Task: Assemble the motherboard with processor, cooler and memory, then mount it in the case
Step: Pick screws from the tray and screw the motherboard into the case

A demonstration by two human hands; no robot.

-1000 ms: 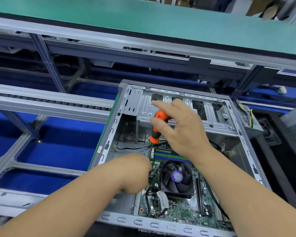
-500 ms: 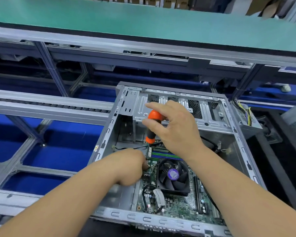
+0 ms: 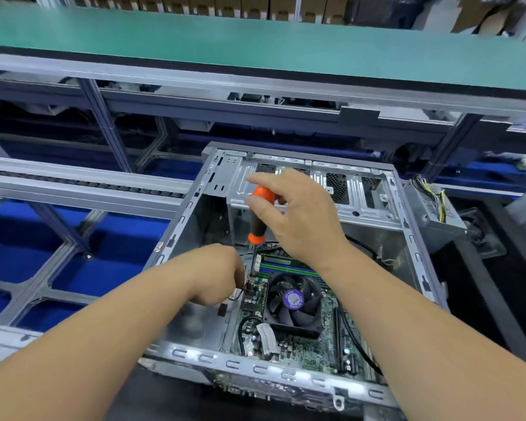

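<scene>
An open grey computer case (image 3: 286, 369) lies on its side with the green motherboard (image 3: 325, 347) inside. A black cooler fan (image 3: 292, 302) with a purple label sits on the board, and memory sticks (image 3: 286, 264) lie just behind it. My right hand (image 3: 298, 217) grips the orange and black handle of a screwdriver (image 3: 257, 220) that stands upright, its shaft reaching down to the board's left edge. My left hand (image 3: 216, 275) is curled at the shaft's tip; its fingertips are hidden, so what they hold cannot be made out.
A power supply (image 3: 434, 208) with yellow and black wires sits at the case's right. Metal conveyor rails (image 3: 82, 189) run to the left over blue flooring. A green-topped bench (image 3: 255, 47) spans the back. Black cables cross the board's right side.
The view has shifted slightly, so the case sits a little higher in frame. Both hands stay at the same spot on the board, the right hand still on the screwdriver handle.
</scene>
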